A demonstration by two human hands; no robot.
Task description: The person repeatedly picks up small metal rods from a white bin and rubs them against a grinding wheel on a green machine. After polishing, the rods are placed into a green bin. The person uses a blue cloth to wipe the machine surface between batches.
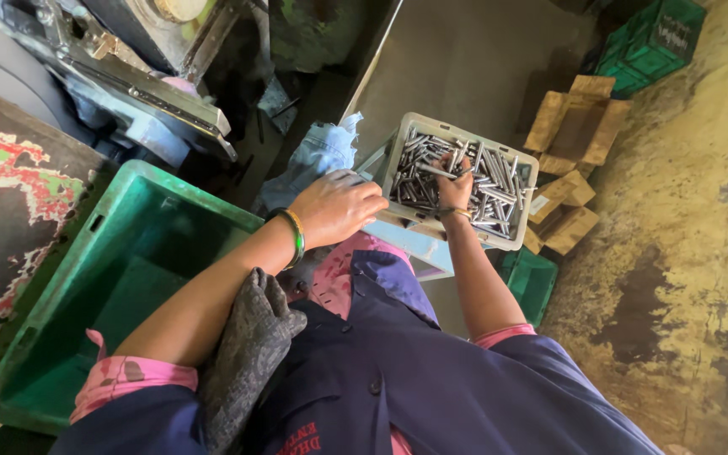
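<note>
Two hands: right hand [455, 187] grips metal rods [490, 181] in grey crate [398, 147]; left hand [339, 206] rests curled, beside brown cartons [570, 126].

Shiny metal rods [465, 177], matt plastic crate [398, 152]

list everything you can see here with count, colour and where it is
metal rods: many, silver, piled in the grey crate
crate: one, light grey, centre
large crate: one, green, left
cardboard boxes: several, brown, on the floor to the right
green crates: stacked, top right
machine: grey metal, top left
grey cloth: one, tucked under the left arm
left hand: bangle on its wrist, beside the grey crate
right hand: in the rods
</note>
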